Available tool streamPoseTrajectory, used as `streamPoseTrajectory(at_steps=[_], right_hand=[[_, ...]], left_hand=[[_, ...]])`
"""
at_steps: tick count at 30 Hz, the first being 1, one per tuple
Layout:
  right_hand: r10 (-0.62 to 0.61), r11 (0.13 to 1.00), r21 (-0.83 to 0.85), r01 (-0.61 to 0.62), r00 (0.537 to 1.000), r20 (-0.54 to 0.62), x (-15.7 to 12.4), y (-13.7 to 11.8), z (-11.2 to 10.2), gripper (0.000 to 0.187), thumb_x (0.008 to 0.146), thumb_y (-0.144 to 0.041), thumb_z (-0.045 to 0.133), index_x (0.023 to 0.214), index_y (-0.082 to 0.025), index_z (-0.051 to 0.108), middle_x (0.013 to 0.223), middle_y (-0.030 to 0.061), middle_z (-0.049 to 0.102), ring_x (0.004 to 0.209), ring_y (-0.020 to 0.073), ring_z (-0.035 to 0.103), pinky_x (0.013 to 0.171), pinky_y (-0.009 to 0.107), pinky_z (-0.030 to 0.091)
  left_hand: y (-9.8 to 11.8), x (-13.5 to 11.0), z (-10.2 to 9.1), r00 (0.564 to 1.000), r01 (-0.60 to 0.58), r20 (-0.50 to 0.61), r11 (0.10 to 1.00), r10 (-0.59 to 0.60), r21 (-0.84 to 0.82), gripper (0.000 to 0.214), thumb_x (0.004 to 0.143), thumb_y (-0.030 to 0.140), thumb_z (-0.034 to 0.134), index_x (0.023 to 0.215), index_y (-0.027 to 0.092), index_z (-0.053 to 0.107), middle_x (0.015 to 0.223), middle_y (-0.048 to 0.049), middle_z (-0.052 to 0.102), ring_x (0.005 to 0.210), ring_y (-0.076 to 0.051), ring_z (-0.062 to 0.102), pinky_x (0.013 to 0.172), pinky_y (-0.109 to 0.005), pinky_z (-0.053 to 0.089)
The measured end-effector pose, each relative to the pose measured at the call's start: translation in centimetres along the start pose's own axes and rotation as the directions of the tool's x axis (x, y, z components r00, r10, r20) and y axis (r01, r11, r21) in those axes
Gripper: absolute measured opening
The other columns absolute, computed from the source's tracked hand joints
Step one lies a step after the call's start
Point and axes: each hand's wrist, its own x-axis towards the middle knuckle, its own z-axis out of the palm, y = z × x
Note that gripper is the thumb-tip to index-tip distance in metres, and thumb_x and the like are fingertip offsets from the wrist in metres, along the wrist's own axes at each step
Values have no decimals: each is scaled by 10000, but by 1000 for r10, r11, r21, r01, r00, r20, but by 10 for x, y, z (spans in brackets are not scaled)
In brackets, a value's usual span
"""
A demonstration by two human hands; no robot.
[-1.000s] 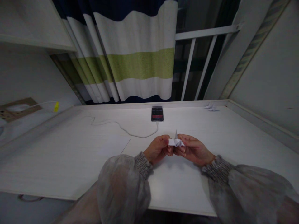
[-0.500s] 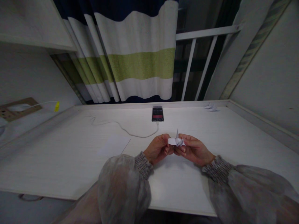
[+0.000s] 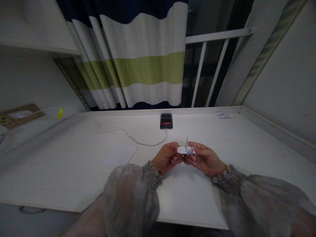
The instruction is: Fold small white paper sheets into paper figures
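Note:
Between my two hands is a small white origami crane (image 3: 188,150), held above the desk with a thin point sticking up and flat wings spread sideways. My left hand (image 3: 168,156) pinches the left wing between thumb and fingers. On the other side, my right hand (image 3: 203,158) grips the right wing close to the body. The fingertips of both hands nearly meet beneath the paper, and parts of the wings are hidden by them.
A phone (image 3: 166,121) lies at the back with a white cable (image 3: 130,135) running left from it. White paper sheets (image 3: 119,155) rest left of my hands. Folded paper pieces (image 3: 223,114) sit at the back right. A power strip (image 3: 21,115) is at the left wall.

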Motion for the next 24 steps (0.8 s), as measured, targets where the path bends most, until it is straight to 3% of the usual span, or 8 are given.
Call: streamPoseTrajectory(at_steps=[6,14,24], right_hand=[[-9,1000,4,9,1000,2,0,0,-1,250,674,-310,668,606,-149,489,490,-30,488,448,96,424,520,271,288],[-33,999,20,34,999,-30,-1,-3,-3,229,685,-281,653,592,-148,490,480,-36,472,455,93,432,530,271,289],[-7,1000,16,7,1000,4,-1,0,0,242,694,-277,650,575,-133,495,495,-22,504,456,88,453,527,265,301]], left_hand=[[1,1,1,1000,8,-12,1000,-8,-20,491,577,528,669,483,135,391,347,67,367,324,-19,296,382,-177,227],[1,-1,-1,998,15,-53,999,-17,-37,405,590,397,721,525,118,436,411,52,438,355,-16,351,401,-158,264],[0,1,0,995,-97,-39,992,94,-76,391,533,375,758,508,114,468,435,45,451,392,-23,375,419,-159,280]])
